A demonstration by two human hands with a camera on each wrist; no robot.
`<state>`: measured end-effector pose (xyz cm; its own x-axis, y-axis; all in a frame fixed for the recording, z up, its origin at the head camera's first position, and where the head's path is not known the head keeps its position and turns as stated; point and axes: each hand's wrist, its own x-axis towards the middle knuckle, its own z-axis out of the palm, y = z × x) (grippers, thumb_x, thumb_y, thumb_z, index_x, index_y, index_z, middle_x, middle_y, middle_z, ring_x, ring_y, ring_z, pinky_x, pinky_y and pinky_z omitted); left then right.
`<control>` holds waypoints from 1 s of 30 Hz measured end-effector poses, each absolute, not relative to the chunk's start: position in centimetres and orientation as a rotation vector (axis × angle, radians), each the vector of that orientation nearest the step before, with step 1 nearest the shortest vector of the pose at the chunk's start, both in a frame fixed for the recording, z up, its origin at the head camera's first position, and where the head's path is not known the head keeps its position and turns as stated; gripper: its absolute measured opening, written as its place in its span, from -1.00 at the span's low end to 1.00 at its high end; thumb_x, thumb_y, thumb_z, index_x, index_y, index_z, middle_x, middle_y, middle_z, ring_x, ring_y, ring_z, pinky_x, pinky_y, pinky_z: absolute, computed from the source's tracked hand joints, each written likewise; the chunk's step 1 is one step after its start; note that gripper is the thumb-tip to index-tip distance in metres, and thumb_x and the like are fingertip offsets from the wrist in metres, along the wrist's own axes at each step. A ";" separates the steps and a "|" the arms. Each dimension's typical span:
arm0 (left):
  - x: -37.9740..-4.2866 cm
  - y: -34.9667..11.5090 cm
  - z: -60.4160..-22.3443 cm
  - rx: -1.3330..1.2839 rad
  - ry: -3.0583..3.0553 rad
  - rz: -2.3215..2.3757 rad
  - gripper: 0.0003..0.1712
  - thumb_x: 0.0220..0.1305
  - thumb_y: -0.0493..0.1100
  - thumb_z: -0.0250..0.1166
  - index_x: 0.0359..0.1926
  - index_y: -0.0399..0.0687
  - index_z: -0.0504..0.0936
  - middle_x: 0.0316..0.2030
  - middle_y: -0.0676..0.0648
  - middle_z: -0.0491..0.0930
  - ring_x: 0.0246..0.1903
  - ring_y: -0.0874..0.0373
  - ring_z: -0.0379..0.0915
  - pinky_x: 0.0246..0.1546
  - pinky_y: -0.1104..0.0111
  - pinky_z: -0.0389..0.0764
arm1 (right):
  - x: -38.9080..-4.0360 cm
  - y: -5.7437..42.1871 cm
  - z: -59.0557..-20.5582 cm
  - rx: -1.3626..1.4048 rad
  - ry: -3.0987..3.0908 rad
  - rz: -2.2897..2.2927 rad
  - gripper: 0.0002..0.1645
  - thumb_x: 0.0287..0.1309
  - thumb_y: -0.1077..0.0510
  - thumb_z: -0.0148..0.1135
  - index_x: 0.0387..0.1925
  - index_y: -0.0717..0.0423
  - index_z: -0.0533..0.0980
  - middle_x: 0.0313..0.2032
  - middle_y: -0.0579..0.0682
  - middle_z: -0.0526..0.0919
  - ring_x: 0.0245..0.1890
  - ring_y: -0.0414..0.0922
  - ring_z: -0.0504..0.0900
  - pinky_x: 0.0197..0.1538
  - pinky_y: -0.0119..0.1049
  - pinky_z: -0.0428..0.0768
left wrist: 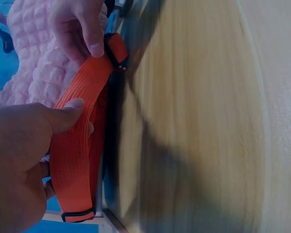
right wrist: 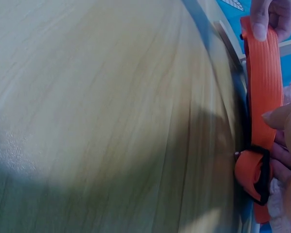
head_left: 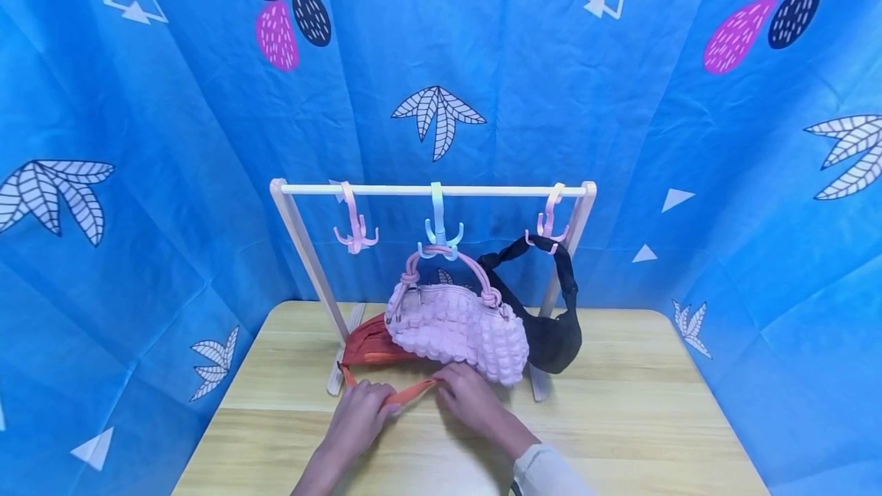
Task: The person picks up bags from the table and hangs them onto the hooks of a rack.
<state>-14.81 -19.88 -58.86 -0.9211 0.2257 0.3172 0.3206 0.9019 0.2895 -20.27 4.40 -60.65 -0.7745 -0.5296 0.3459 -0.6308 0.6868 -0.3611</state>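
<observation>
An orange webbing strap point(head_left: 412, 391) belongs to a red-orange bag point(head_left: 375, 339) low at the rack's left side, partly hidden behind a pink puffy handbag point(head_left: 462, 320). My left hand point(head_left: 354, 416) grips the strap, thumb on its front face and fingers behind it. Farther right, my right hand point(head_left: 475, 400) pinches the same strap close to a black slider buckle point(right wrist: 263, 177). In the left wrist view the strap point(left wrist: 70, 165) runs between both hands, with a second black buckle point(left wrist: 78, 213) at its lower end. The pink handbag hangs by its handles just above my right hand.
A white rack's bar point(head_left: 393, 190) carries a pink hook point(head_left: 355, 224) at left, a light blue hook point(head_left: 438, 224) holding the pink handbag, and another pink hook point(head_left: 549, 220) holding a black bag point(head_left: 551, 339). Beneath is a wooden table point(head_left: 634, 404); blue patterned cloth point(head_left: 537, 98) surrounds it.
</observation>
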 end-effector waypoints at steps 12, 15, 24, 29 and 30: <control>-14.4 -19.3 -57.1 -0.464 -2.707 -0.437 -0.87 0.17 0.00 0.52 -0.33 0.16 0.73 -0.42 0.23 0.71 -0.39 0.31 0.45 -0.19 0.30 0.45 | -20.7 4.8 -60.7 0.901 -2.609 0.686 -0.74 0.21 0.19 0.43 -0.04 0.02 0.71 -0.12 -0.08 0.79 -0.09 -0.12 0.74 0.07 -0.20 0.73; -14.4 -19.2 -56.7 -0.477 -2.687 -0.405 -0.87 0.19 0.00 0.50 -0.30 0.15 0.74 -0.39 0.22 0.72 -0.38 0.30 0.46 -0.19 0.29 0.46 | -20.7 5.0 -60.8 0.897 -2.565 0.717 -0.76 0.22 0.20 0.43 -0.07 0.02 0.72 -0.15 -0.08 0.79 -0.12 -0.12 0.74 0.04 -0.21 0.74; -14.1 -18.5 -54.7 -0.468 -2.645 -0.414 -0.87 0.24 0.02 0.48 -0.32 0.16 0.70 -0.43 0.22 0.67 -0.38 0.27 0.44 -0.22 0.30 0.44 | -20.7 5.2 -60.5 0.888 -2.390 0.811 -0.84 0.18 0.24 0.45 -0.17 0.03 0.73 -0.23 -0.08 0.79 -0.19 -0.15 0.75 -0.02 -0.25 0.74; -13.8 -18.1 -53.7 -0.428 -2.673 -0.448 -0.90 0.28 0.01 0.46 -0.29 0.17 0.72 -0.41 0.22 0.69 -0.34 0.27 0.48 -0.22 0.33 0.40 | -20.6 5.2 -60.3 0.876 -2.346 0.871 -0.87 0.19 0.26 0.44 -0.22 0.04 0.72 -0.26 -0.09 0.78 -0.21 -0.16 0.73 -0.03 -0.27 0.73; -13.7 -18.1 -53.5 -0.423 -2.679 -0.443 -0.90 0.28 0.01 0.45 -0.29 0.17 0.72 -0.39 0.22 0.70 -0.33 0.26 0.49 -0.22 0.33 0.40 | -20.5 5.2 -60.3 0.875 -2.342 0.887 -0.88 0.20 0.26 0.43 -0.22 0.05 0.72 -0.26 -0.08 0.78 -0.21 -0.15 0.73 -0.03 -0.27 0.73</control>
